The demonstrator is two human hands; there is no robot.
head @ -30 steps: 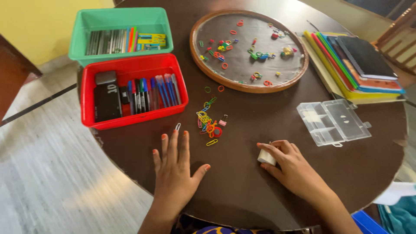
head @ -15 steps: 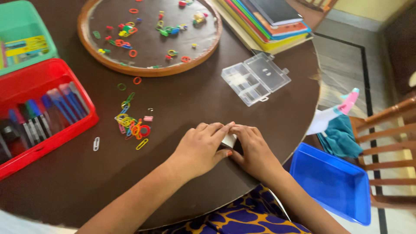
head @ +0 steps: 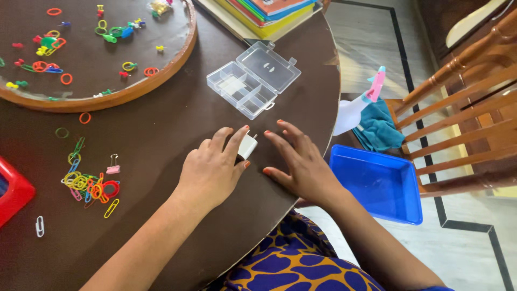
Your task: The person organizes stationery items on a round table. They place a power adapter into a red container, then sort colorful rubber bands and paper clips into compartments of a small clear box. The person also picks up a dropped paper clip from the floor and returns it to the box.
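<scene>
Left hand (head: 211, 171) closed lightly around a small white block (head: 247, 146), perhaps an eraser, pinched between thumb and forefinger and tilted just off the dark round table (head: 177, 129). Right hand (head: 300, 161) open, fingers spread, flat on the tabletop just beside the block and not touching it. Clear compartment box (head: 253, 79) near, lid thrown back, its sections seemingly empty apart from a pale patch in one, too faint to name.

Sorting, judging from the layout, barely begun. Loose pile of coloured paper clips and rubber bands (head: 90, 186) lying on the table well to the left, a pink binder clip (head: 113, 168) at its edge, a lone white paper clip (head: 39, 226) further out. More clips, bands and pins scattered over the round wooden tray (head: 134, 92). Nothing yet gathered into the clear box, so nearly all left to do.

Blue tray (head: 379, 186) sitting on the floor beside the table, to the right.
</scene>
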